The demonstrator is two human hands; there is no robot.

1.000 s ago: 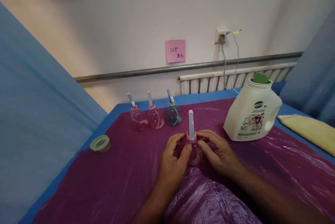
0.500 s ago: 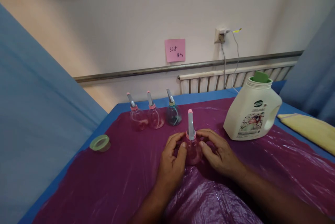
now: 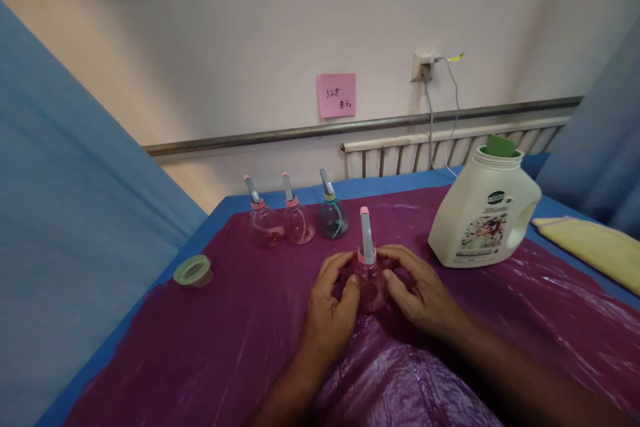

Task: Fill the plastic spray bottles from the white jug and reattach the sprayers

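Observation:
A clear pink spray bottle [image 3: 371,290] with a grey and pink top stands upright on the purple plastic sheet [image 3: 240,320]. My left hand [image 3: 333,300] curves around its left side, fingers at the neck and thumb against the body. From the right, my right hand [image 3: 423,290] cups the same bottle, its thumb on the body. Behind and to the left stand two more pink spray bottles [image 3: 265,226], [image 3: 299,222] and a teal spray bottle [image 3: 333,219]. Their grey tops lean to the left.
A large cream jug [image 3: 450,227] with a green piece in its mouth stands on the right. Beside it lies a folded yellow cloth [image 3: 590,244]. A small green-rimmed cup [image 3: 194,272] sits at left. Blue curtains [image 3: 75,214] hang at the sides; a metal rail [image 3: 250,138] crosses the wall.
The whole view has shifted very slightly. Both hands stay around the pink spray bottle, and nothing else has visibly moved.

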